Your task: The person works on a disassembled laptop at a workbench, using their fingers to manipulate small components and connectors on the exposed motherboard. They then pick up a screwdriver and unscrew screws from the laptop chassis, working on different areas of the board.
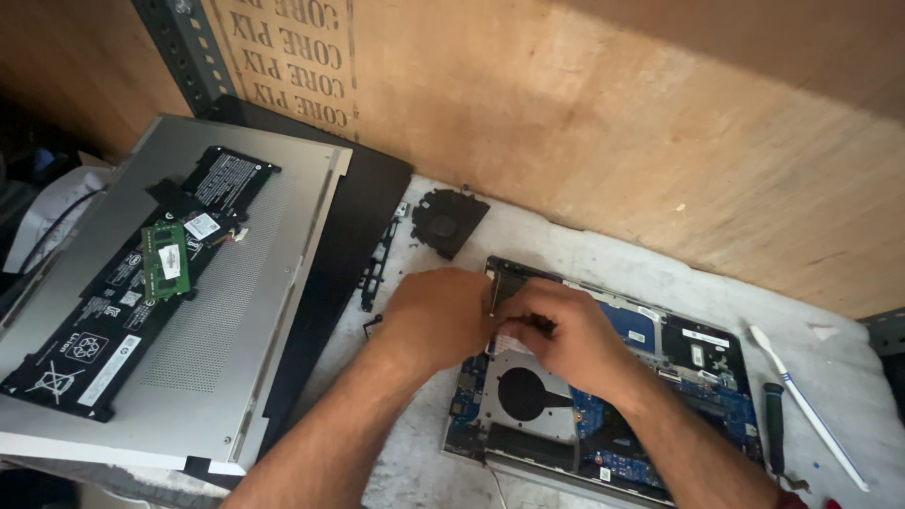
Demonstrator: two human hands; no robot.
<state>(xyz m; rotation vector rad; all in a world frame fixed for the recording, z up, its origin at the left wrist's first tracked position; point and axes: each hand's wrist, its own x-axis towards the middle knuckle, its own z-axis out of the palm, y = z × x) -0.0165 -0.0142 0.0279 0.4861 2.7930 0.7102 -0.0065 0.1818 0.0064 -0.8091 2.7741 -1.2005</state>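
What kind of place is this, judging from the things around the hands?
Probably an electronics repair bench. An opened laptop lies with its blue circuit board bare under both hands, a removed fan sits on the worktop, and a battery with a green memory module rests on the detached cover.

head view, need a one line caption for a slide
Both hands, left hand and right hand, work together inside an opened laptop, with its removed fan and battery set aside.

Warm, dim light – dark corners, hands slightly blurred.
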